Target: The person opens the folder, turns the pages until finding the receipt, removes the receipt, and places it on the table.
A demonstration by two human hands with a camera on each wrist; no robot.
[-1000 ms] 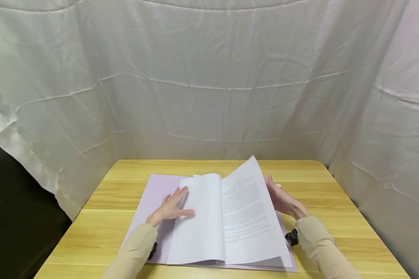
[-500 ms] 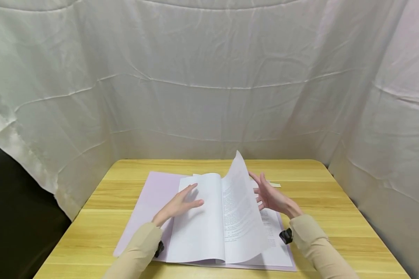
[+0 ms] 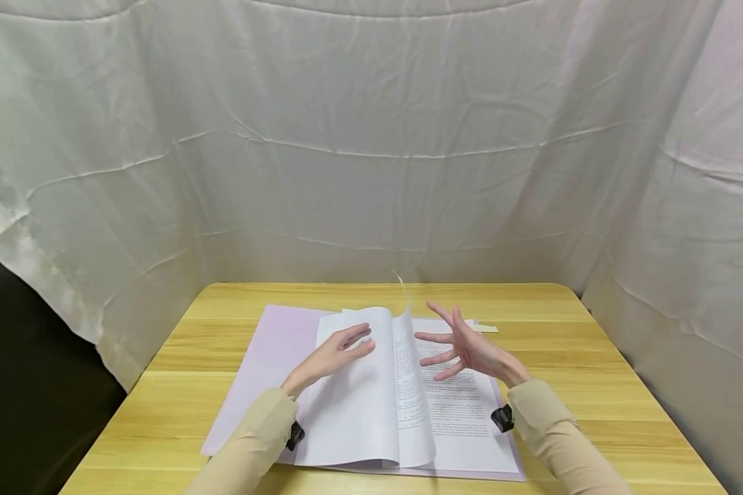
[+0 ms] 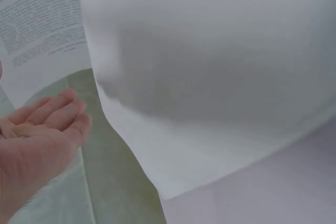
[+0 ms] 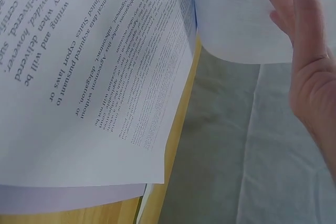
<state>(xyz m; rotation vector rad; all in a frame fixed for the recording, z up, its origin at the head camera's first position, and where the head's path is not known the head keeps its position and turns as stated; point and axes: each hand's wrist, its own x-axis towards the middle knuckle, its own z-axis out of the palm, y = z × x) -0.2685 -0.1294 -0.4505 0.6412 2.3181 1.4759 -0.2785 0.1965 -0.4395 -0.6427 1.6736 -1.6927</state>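
Observation:
A lilac folder lies spread on the table with printed sheets in it. From its middle stands a turning page, nearly upright and curved, its top corner bent left. To its left lies a blank-looking page; to its right, a printed page lies flat. My left hand hovers above the blank side, fingers loosely bent and holding nothing. My right hand is just right of the turning page, fingers spread towards it. In the right wrist view its fingers overlap the sheet; contact cannot be told.
The wooden table extends around the folder on both sides. A small pale yellow tab pokes out at the folder's top right. Light cloth hangs behind and at both sides. A black camera sits on the right wrist.
The printed page has swung left from leaning right to nearly upright, uncovering the printed page beneath. My right hand has moved left with spread fingers. My left hand has lifted and shifted right.

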